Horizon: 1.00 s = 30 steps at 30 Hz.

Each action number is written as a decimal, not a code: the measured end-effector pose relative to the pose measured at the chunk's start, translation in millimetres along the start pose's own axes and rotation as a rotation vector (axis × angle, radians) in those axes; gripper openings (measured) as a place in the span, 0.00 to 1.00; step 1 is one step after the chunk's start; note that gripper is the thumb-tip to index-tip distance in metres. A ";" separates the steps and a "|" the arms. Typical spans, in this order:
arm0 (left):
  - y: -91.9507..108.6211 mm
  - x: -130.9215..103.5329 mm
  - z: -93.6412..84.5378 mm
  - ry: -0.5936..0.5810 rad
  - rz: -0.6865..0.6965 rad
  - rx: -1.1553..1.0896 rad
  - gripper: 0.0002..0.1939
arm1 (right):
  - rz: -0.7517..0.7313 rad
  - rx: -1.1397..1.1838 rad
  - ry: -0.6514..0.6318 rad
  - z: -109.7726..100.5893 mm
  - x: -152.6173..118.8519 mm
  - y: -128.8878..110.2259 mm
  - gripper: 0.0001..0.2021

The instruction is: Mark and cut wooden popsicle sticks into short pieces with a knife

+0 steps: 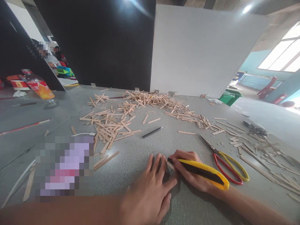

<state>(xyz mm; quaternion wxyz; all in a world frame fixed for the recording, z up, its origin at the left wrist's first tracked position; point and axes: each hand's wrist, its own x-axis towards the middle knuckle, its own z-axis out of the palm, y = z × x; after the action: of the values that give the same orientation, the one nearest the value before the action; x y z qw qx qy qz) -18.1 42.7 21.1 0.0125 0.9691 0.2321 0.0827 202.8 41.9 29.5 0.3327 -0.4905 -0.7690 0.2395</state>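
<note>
Right hand gripping a yellow-and-black utility knife, left hand flat on the grey counter, red-and-yellow-handled scissors at right, scattered wooden craft sticks beyond.

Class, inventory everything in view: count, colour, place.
Wooden sticks: many, tan, middle and right
Pen: one, black, centre
Scissors: one, red-yellow handles, right
Knife: one, yellow-black, right hand
Rod: one, red-white, left
Bottle: one, orange-red label, left
Tub: one, red, behind bottle
Unclear object: one, dark, right
Pixelated item: one, lilac, left
Panels: two black, one white, back
Bin: one, green, back right
People: some, blurred, back left
Table: one, grey, underneath
Left hand: one, on table
Right hand: one, around knife
</note>
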 end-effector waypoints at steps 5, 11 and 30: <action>-2.0 3.0 -3.7 -0.055 0.030 -0.007 0.25 | -0.037 0.021 -0.011 0.5 0.3 3.5 0.16; -1.4 4.9 -4.3 -0.055 0.040 0.019 0.27 | -0.076 0.029 -0.015 1.5 -3.4 8.5 0.13; -1.3 3.4 -1.9 -0.061 0.018 -0.011 0.30 | -0.033 0.027 0.019 -0.3 -7.1 9.9 0.16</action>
<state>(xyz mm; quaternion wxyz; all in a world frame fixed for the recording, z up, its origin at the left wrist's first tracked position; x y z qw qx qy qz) -16.0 45.5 23.4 0.0240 0.9731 0.2226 0.0545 211.0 39.4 20.8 0.3505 -0.4753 -0.7705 0.2399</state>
